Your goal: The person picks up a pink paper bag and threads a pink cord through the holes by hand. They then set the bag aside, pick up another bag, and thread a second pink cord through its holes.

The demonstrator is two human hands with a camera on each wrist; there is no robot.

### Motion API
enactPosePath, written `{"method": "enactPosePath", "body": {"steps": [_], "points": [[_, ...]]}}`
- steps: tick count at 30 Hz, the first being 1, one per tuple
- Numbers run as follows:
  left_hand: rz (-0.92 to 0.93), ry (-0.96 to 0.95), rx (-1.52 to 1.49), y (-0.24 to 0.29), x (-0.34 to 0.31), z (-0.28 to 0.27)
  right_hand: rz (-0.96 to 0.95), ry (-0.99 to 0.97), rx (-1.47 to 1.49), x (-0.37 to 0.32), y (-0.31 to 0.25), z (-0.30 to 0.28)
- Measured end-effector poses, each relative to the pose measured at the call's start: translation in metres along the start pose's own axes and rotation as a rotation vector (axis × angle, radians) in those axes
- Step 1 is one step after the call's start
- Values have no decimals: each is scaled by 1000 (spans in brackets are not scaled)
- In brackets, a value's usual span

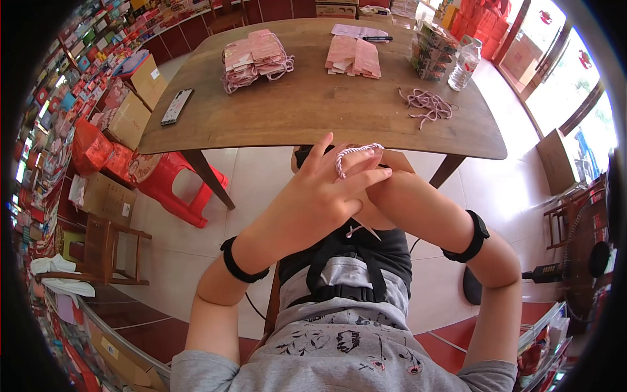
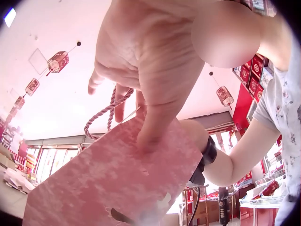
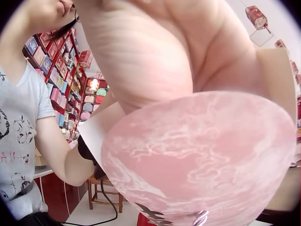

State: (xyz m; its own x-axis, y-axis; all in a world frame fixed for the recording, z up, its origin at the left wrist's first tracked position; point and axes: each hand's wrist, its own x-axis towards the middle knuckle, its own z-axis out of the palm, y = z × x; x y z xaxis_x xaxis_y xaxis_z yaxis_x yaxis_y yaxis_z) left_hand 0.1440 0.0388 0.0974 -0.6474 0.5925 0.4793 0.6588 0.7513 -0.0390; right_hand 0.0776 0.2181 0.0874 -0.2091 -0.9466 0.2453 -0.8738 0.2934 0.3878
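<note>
Both hands are raised in front of the waist, just short of the table's near edge. They hold a pink marbled paper gift bag (image 2: 94, 183), whose rounded panel fills much of the right wrist view. In the left wrist view, the thumb of my left hand (image 1: 330, 189) presses on the card panel, with other fingers behind its edge. A pink-and-white twisted cord (image 1: 356, 151) loops over the left fingers. My right hand (image 3: 188, 52) grips the bag's upper edge; its fingertips are hidden. From the head view, the left hand covers most of the bag.
On the wooden table (image 1: 287, 124) lie a stack of pink bags with cords (image 1: 255, 55), a second pink stack (image 1: 353, 59), loose cords (image 1: 428, 104), a water bottle (image 1: 465, 65) and a flat grey strip (image 1: 177, 106). A red stool (image 1: 179, 186) stands left, a fan (image 1: 591, 255) right.
</note>
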Motion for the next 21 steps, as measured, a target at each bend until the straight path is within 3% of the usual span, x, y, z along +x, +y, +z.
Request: {"method": "enactPosePath", "body": {"steps": [2, 6, 8, 12, 16, 19, 21], "points": [[36, -14, -59, -4, 0, -2, -30, -181, 31, -6, 5, 3], [56, 59, -302, -15, 2, 6, 30, -286, 158, -4, 11, -3], [50, 93, -318, -21, 2, 10, 104, -231, 434, -5, 16, -9], [36, 98, -303, -25, 6, 13, 173, -211, 479, -5, 19, -2], [-8, 74, -298, -28, 5, 15, 178, -215, 404, 1, 19, -4], [-15, 66, -338, -29, 6, 11, 136, -80, 238, 2, 17, -11], [-16, 55, -358, -28, 7, 10, 221, -16, 152, 0, 16, -13]]}}
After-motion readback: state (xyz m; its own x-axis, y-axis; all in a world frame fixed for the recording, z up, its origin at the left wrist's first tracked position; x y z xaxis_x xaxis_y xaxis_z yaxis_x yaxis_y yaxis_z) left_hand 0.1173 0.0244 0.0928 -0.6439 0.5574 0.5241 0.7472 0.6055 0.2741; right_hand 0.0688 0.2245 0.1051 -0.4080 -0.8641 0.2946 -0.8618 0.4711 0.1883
